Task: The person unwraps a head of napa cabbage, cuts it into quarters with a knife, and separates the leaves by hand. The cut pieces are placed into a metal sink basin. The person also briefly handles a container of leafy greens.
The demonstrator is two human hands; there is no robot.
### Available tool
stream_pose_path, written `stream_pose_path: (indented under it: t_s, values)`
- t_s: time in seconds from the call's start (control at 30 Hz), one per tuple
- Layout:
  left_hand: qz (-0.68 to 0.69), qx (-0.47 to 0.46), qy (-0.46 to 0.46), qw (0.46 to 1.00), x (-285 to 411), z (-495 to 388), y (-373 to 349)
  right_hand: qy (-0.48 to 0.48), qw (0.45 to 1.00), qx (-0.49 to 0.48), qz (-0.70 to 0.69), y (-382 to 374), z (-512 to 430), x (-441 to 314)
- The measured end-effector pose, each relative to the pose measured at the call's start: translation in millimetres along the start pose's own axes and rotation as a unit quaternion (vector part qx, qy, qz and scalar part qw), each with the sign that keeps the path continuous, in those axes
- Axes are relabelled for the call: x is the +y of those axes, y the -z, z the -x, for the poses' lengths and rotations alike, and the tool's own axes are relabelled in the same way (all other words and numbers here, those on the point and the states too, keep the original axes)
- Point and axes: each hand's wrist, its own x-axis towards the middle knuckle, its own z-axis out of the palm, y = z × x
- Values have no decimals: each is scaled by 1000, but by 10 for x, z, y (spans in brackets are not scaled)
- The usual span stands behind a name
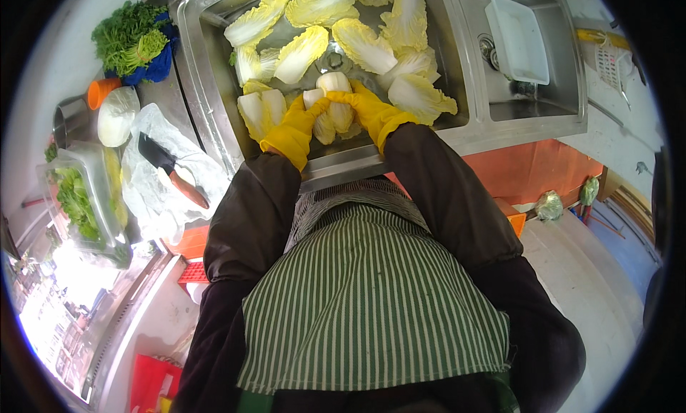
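Both of my hands wear yellow rubber gloves and meet over the near side of a steel sink basin (455, 64). My left hand (296, 128) grips the left side of a small napa cabbage heart (333, 99). On its right side my right hand (375, 110) has hold of it, the thumb tips close together across it. Around them in the basin lie several loose napa cabbage leaves, such as one beyond my hands (303, 54), one at the right (418, 98) and some at the left (262, 110). The basin's drain (335, 60) shows between leaves.
A white plastic tub (520, 40) leans in the second basin at right. At left, a cleaver (170, 169) rests on a plastic bag (139, 196), near a whole napa cabbage (117, 117), an orange cup (102, 93), leafy herbs (126, 40) and a clear container of greens (80, 198).
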Motion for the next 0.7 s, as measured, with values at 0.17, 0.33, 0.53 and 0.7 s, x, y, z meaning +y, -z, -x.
stream_pose_path:
  t_s: [0.17, 0.33, 0.53, 0.7]
  values:
    - [-331, 236, -154, 900, 161, 109, -83, -48, 991, 104, 69, 7, -63, 76]
    - [-343, 226, -223, 884, 370, 211, -249, 140, 950, 81, 267, -58, -26, 135]
    - [83, -14, 90, 992, 208, 31, -185, 192, 960, -25, 203, -49, -66, 157]
    - [34, 11, -59, 998, -135, -82, -8, 52, 989, -128, 51, -53, -65, 73]
